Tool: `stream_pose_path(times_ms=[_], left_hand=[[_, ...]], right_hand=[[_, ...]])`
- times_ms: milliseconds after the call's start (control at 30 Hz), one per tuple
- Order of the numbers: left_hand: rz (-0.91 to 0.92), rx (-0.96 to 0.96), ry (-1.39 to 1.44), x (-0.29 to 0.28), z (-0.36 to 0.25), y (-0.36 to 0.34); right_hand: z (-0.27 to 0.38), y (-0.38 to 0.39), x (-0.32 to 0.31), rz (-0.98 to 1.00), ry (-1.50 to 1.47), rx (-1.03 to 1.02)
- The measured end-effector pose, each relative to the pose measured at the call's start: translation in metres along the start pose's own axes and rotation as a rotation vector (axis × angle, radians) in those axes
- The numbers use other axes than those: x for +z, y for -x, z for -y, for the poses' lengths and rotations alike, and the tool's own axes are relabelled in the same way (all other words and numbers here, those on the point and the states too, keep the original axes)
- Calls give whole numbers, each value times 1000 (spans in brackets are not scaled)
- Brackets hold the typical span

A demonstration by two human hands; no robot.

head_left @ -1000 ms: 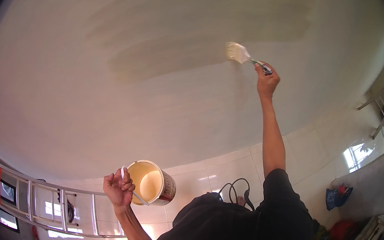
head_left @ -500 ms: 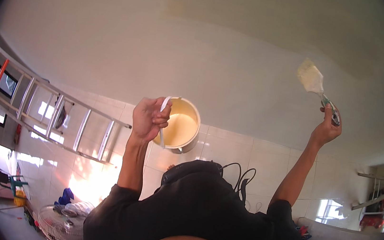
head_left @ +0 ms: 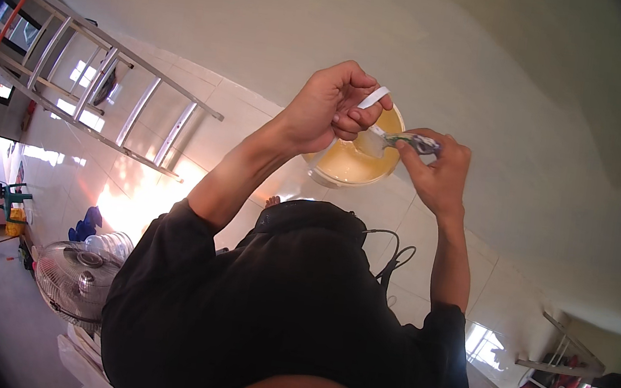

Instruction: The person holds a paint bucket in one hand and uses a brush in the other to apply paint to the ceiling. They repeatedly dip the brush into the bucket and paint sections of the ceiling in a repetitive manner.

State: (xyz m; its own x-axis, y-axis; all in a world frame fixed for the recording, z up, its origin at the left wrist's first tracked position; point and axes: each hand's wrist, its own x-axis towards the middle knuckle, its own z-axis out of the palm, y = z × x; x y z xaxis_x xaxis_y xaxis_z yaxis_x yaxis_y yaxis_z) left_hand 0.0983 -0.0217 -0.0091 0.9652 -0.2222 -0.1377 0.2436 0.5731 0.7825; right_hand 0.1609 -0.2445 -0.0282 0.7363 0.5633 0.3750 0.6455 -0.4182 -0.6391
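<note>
bucket [head_left: 391,121]: smooth plastic | paint [head_left: 349,165]: glossy | ladder [head_left: 138,112]: shiny metal | floor [head_left: 238,119]: glossy tile | shirt [head_left: 298,293]: matt cloth | wall [head_left: 269,26]: smooth, matt

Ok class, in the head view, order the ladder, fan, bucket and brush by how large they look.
1. Ladder: clearly largest.
2. Bucket and fan: too alike to rank.
3. Brush: smallest, partly hidden by the right hand.

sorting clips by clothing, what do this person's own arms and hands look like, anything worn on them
The left hand and right hand are bare, with no gloves or watches visible. Short black fabric sleeves leave the forearms uncovered. A thin, looped black cable shows beside the torso.
</note>
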Motion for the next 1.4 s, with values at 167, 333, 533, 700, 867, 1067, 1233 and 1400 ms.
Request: stream_pose_path(times_ms=[167,333,533,700,867,1067,1233,1400], left_hand=[[1,-22,16,7,1,-8],[38,-31,25,9,4,-13],[39,-60,36,11,12,-15],[63,-107,74,15,18,-16],[85,-78,75,16,10,-20],[92,-78,31,30,5,-23],[99,-35,21,34,7,-24],[106,-18,15,31,10,-22]], right_hand=[[-20,-14,37,238,271,-81],[-18,-13,44,323,296,2],[-19,3,25,197,316,-81],[-22,15,4,-108,292,-303],[-20,17,-5,-273,226,-350],[-7,18,-8,22,-119,189],[-24,23,7,138,-333,277],[-27,24,4,-52,30,-36]])
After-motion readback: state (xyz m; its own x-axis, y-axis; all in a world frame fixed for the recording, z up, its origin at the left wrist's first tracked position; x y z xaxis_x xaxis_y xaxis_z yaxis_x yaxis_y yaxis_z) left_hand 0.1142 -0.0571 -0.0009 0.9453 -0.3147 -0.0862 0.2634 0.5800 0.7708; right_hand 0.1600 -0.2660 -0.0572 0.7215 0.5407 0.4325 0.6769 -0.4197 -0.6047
